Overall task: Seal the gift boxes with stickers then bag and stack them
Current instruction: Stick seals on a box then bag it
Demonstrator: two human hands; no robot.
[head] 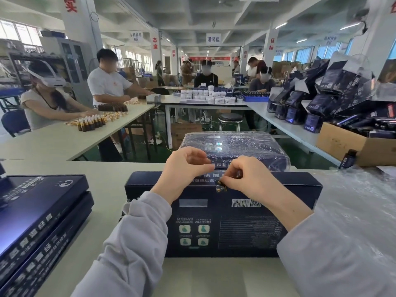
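A dark blue gift box (222,221) lies flat on the table in front of me, back side up with barcode and icons showing. A small dark sticker (221,186) with gold print sits at the middle of its far edge. My right hand (248,179) pinches the sticker's top with thumb and forefinger. My left hand (184,168) hovers just left of it, fingertips pinched together; whether it holds anything I cannot tell. Behind the box lies a stack of bagged gift boxes (235,148) in clear plastic.
Two more dark blue gift boxes (36,215) are stacked at my left. Clear plastic bags (360,200) pile up at my right. A cardboard carton (351,144) and small dark boxes stand at the far right. Several people work at other tables beyond.
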